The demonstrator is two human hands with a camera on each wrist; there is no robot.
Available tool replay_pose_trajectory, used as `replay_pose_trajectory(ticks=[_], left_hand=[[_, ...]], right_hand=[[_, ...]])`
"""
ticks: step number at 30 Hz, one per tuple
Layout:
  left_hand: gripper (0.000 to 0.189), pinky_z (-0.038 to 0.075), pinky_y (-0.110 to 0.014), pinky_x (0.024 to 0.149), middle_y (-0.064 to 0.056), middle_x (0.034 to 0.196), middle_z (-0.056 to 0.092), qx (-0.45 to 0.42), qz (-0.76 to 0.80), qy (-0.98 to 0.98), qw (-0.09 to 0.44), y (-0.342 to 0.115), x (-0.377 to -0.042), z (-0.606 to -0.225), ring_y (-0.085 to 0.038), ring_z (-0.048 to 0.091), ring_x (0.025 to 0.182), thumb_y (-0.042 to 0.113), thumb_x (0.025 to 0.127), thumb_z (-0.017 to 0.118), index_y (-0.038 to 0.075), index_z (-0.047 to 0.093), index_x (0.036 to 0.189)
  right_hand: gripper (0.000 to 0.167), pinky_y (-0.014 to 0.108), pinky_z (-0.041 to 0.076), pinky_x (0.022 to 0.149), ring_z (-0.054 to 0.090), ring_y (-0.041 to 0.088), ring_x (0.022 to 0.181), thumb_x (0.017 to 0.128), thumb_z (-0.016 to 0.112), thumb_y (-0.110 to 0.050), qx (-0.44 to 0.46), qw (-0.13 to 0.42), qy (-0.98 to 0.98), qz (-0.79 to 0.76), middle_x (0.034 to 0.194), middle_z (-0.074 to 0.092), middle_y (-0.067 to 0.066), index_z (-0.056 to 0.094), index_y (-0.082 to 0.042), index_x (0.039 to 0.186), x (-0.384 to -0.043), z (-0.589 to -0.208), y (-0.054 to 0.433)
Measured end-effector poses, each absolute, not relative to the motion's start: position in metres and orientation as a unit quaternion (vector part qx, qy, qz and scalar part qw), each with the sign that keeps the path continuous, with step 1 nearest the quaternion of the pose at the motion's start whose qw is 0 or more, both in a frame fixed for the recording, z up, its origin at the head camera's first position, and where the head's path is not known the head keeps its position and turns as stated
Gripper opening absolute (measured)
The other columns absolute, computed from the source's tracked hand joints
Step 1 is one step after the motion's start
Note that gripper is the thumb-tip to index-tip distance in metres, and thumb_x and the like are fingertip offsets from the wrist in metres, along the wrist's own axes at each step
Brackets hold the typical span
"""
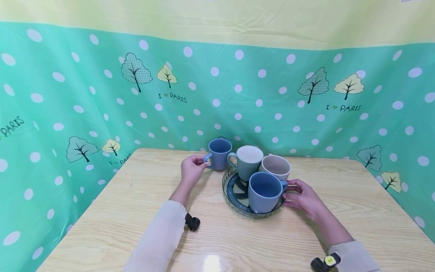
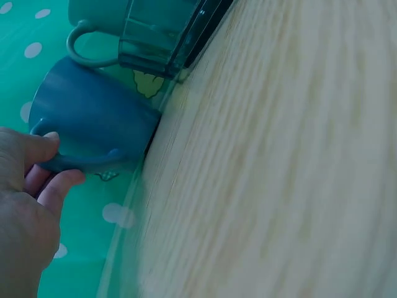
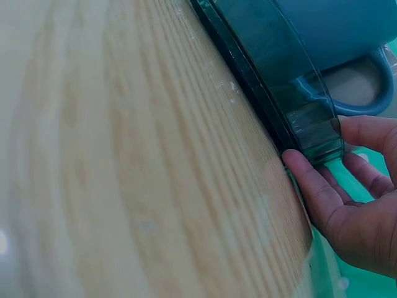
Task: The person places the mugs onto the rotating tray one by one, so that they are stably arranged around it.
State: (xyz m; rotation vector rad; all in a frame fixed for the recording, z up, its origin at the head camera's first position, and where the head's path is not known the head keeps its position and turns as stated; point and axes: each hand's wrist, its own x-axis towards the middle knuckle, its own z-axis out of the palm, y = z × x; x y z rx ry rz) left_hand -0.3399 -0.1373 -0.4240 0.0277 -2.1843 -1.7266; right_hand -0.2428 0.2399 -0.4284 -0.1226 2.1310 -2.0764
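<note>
My left hand [image 1: 193, 170] pinches the handle of a blue mug [image 1: 221, 153], which stands upright at the back of the table, just left of a round glass tray [image 1: 238, 207]. In the left wrist view, thumb and fingers close around that blue handle [image 2: 87, 162]. My right hand [image 1: 304, 198] grips the tray's right side; in the right wrist view its fingers [image 3: 313, 186] meet the clear wall and lower edge. On the tray are a larger blue mug [image 1: 263, 198], a grey-green mug [image 1: 248, 166] and a pinkish-grey cup [image 1: 276, 166], its lower part hidden.
The light wooden table [image 1: 119, 215] ends at a green dotted curtain [image 1: 204, 94] close behind the mugs. Wrist cameras [image 1: 192, 222] sit on both sleeves.
</note>
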Motion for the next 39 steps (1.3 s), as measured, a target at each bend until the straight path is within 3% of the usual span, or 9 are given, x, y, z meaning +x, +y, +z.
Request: replay_pose_trajectory(ticks=[21,39], left_hand=[[0.023,0.06,-0.025,0.074,-0.013,0.091,0.071,0.04,-0.667,-0.731,0.134,-0.159,-0.319,-0.414,-0.02,0.065,0.085,-0.001,0.077,0.08,0.0,0.072,0.098],[0.023,0.06,-0.025,0.074,-0.013,0.088,0.071,0.044,-0.682,-0.716,0.142,-0.167,-0.308,-0.409,-0.017,0.067,0.08,-0.003,0.076,0.08,-0.003,0.071,0.097]], right_hand=[[0.047,0.042,0.06,0.082,0.066,0.02,0.088,0.085,0.066,0.008,-0.036,0.062,0.714,-0.696,0.116,0.05,0.022,0.041,0.011,0.125,-0.235,-0.427,0.236],[0.056,0.041,0.058,0.085,0.065,0.021,0.095,0.088,0.064,0.006,-0.03,0.062,0.727,-0.683,0.125,0.046,0.03,0.032,0.013,0.134,-0.229,-0.427,0.234]])
